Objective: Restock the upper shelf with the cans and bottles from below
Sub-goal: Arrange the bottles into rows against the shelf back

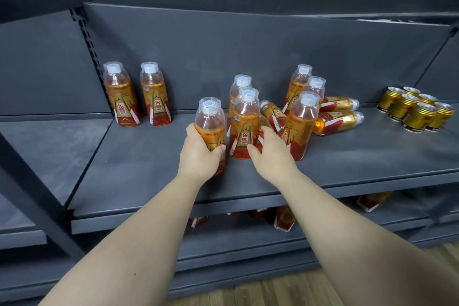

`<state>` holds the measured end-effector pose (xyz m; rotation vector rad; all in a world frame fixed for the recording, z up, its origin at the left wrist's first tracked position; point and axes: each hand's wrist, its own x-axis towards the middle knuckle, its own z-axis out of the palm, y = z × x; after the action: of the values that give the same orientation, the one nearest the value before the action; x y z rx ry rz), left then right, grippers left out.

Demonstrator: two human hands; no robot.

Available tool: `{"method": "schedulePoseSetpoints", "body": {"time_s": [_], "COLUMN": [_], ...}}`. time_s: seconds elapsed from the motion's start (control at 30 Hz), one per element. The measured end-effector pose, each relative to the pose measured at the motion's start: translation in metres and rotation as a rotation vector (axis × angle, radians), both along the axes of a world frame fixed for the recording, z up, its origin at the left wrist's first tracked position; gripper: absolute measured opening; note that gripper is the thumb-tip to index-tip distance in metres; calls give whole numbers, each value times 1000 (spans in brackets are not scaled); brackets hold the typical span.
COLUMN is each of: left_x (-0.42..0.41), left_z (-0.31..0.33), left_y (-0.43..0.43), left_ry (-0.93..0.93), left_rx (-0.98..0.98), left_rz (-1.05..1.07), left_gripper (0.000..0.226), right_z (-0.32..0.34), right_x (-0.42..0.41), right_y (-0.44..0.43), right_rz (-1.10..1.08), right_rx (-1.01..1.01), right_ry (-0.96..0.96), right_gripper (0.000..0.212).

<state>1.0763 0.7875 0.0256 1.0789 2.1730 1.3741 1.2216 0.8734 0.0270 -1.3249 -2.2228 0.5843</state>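
Several orange-and-gold drink bottles with clear caps stand on the dark grey upper shelf (139, 169). My left hand (198, 154) grips one upright bottle (210, 122) near the shelf's middle. My right hand (270, 154) lies against the right side of the neighbouring upright bottle (244, 126), thumb on its front and fingers spread beside it, not closed round it. Two bottles (339, 119) lie on their sides further right, and another lying bottle (273, 112) shows just behind my right fingers. Gold cans (417, 109) are clustered at the far right.
Two more bottles (137, 97) stand apart at the back left. Under the shelf edge, more bottles (284, 221) show partly on the lower shelf. A slanted black shelf post (29, 191) crosses the left. Wooden floor (273, 290) lies below.
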Motion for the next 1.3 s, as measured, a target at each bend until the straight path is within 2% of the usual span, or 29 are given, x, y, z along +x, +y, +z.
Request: {"method": "schedulePoseSetpoints", "body": {"time_s": [0.2, 0.47, 0.73, 1.3], "left_x": [-15, -35, -41, -27], "left_z": [-1, -6, -21, -8], "left_y": [8, 24, 26, 26], "left_ry": [-8, -37, -22, -61], "left_rx": [-8, 48, 105, 1], "left_rz": [-10, -37, -108, -37], "left_gripper": [74, 77, 77, 77], "right_z": [-1, 3, -4, -7], "right_x": [-25, -47, -58, -54], "right_y": [18, 39, 37, 37], "right_rz": [-47, -133, -144, -93], "right_rx": [8, -133, -196, -167], "right_ry": [18, 279, 400, 377], "right_gripper": [81, 101, 83, 76]}}
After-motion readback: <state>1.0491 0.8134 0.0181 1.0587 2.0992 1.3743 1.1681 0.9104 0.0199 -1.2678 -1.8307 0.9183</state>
